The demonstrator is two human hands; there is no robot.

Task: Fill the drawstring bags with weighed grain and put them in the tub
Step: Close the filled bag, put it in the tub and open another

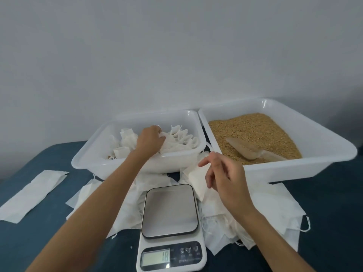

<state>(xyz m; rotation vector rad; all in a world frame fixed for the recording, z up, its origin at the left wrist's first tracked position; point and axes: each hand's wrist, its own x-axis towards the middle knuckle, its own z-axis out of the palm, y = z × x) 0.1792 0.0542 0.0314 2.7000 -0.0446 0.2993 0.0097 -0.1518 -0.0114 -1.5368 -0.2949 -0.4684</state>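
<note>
My left hand (150, 139) reaches into the left white tub (92, 154) and rests on a filled white drawstring bag (176, 143) among several others. Whether its fingers grip the bag is hidden. My right hand (222, 173) hovers above the table in front of the tubs, fingers loosely spread and holding nothing. The right white tub (324, 154) holds brown grain (253, 130) with a clear plastic scoop (253, 149) lying in it. A digital kitchen scale (170, 228) sits in front with a bare platform. Its display reads 18.
Empty white bags (271, 211) lie heaped around the scale on the dark blue table (39, 242). A flat strip of white fabric (31, 195) lies at the left. A pale wall stands behind the tubs.
</note>
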